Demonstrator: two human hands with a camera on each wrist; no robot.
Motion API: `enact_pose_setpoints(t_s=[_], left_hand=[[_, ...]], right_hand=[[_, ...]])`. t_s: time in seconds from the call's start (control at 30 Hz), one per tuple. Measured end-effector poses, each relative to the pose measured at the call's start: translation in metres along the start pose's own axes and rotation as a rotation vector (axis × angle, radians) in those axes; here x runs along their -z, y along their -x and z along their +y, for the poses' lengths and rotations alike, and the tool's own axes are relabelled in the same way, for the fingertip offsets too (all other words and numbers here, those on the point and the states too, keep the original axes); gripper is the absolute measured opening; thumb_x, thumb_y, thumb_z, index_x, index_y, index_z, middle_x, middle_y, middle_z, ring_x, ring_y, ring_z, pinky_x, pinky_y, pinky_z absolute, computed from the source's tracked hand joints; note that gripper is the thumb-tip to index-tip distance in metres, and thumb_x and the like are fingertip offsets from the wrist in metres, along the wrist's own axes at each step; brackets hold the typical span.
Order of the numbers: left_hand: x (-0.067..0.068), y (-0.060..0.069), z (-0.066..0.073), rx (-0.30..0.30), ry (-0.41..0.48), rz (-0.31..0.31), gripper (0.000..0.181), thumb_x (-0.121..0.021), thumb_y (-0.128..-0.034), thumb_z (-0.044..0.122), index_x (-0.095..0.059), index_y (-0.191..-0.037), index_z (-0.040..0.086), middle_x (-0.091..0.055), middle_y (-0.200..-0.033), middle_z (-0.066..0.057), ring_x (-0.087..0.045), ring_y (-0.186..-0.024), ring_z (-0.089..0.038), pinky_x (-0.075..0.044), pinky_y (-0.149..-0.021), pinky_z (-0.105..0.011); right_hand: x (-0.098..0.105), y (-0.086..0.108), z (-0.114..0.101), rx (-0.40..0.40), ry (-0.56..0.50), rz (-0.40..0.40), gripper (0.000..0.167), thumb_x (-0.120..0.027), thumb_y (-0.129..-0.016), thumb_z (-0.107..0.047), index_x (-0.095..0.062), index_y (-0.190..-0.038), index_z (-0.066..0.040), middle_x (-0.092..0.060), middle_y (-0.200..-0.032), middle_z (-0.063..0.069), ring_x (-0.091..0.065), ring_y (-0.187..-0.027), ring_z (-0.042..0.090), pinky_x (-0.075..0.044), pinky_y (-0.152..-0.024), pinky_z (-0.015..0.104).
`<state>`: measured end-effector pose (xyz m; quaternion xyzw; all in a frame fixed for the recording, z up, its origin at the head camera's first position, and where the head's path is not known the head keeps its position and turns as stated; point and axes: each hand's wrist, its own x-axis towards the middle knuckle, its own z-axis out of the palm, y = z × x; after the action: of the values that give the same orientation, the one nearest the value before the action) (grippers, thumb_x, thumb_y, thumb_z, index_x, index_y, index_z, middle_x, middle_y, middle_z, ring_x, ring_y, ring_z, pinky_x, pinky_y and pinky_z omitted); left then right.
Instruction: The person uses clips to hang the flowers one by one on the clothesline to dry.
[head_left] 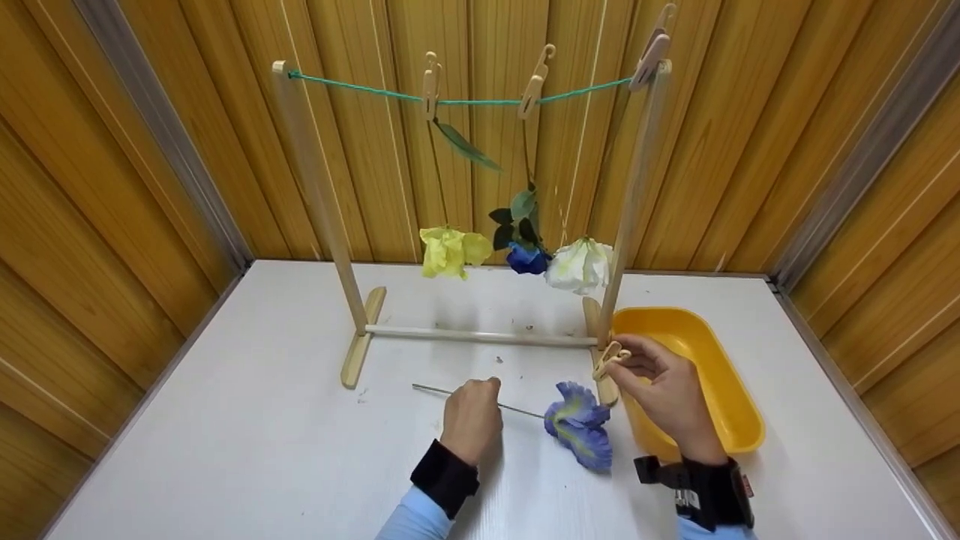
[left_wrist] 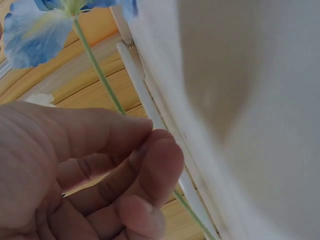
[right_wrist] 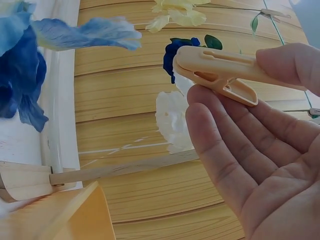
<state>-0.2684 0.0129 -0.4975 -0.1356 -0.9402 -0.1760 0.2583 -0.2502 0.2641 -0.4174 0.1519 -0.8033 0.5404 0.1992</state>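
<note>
My left hand pinches the thin green stem of a purple-blue artificial flower, whose bloom points right, just above the white table. In the left wrist view, thumb and fingertips meet on that stem. My right hand holds a beige clothespin between thumb and fingers, beside the rack's right foot. The right wrist view shows the clothespin with its jaws together and nothing in them. On the green cord hang a yellow flower, a blue flower and a white flower, heads down.
A wooden rack with two posts carries the cord. Clothespins grip the cord, including one at the right post. A yellow tray stands at the right, partly under my right hand. Wood-patterned walls enclose the white table.
</note>
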Motion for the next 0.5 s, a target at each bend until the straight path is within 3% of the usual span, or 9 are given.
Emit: enact_pose_setpoints(t_s=[0.17,0.33,0.5], left_hand=[[-0.005,0.003,0.002,-0.006,-0.048,0.006,0.024,-0.071,-0.0690,-0.013,-0.061,-0.064,0.008,-0.068,-0.062,-0.010,-0.065,-0.053,-0.025,-0.050,-0.047,-0.034],[-0.003,0.003,-0.001,0.004,-0.028,-0.008,0.022,-0.071,-0.0698,-0.013,-0.062,-0.066,0.007,-0.068,-0.063,-0.011,-0.065,-0.054,-0.025,-0.050,-0.046,-0.035],[0.003,0.002,-0.009,0.034,-0.014,-0.005,0.022,-0.069,-0.0693,-0.014,-0.060,-0.064,0.005,-0.066,-0.062,-0.012,-0.064,-0.053,-0.026,-0.049,-0.046,-0.036]], right_hand=[[0.000,0.000,-0.001,-0.018,0.010,-0.002,0.034,-0.076,-0.086,0.009,-0.069,-0.119,0.010,-0.073,-0.105,0.021,-0.069,-0.085,0.001,-0.055,-0.078,0.014],[0.000,0.000,-0.002,-0.026,0.010,-0.003,0.035,-0.077,-0.086,0.008,-0.069,-0.119,0.010,-0.074,-0.105,0.021,-0.068,-0.085,0.001,-0.055,-0.079,0.014],[0.001,0.000,-0.003,0.024,-0.003,-0.002,0.034,-0.077,-0.086,0.009,-0.069,-0.119,0.010,-0.074,-0.103,0.022,-0.069,-0.086,0.000,-0.055,-0.078,0.013]])
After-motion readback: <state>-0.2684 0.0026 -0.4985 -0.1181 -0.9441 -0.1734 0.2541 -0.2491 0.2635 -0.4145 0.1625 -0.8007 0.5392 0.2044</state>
